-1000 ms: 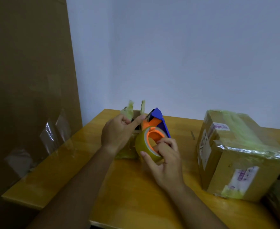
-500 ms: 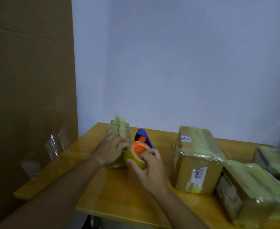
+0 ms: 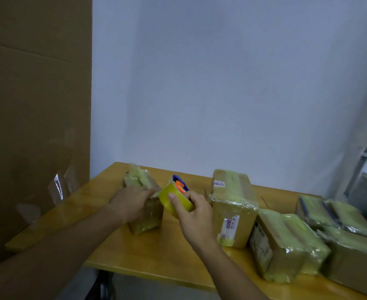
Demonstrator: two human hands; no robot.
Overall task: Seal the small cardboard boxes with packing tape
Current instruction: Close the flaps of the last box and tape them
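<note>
box (image 3: 144,210) sits on the bench (image 3: 156,252) under the left hand (image 3: 130,204), fingers flat on top; right hand (image 3: 194,215) grips the tape (image 3: 173,200), now tilted beside it. another strip looks due.

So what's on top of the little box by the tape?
The left hand rests on the box, and crumpled yellowish tape sticks up at its far end. The right hand holds the tape roll against it. The lid under the hand is hidden.
</note>
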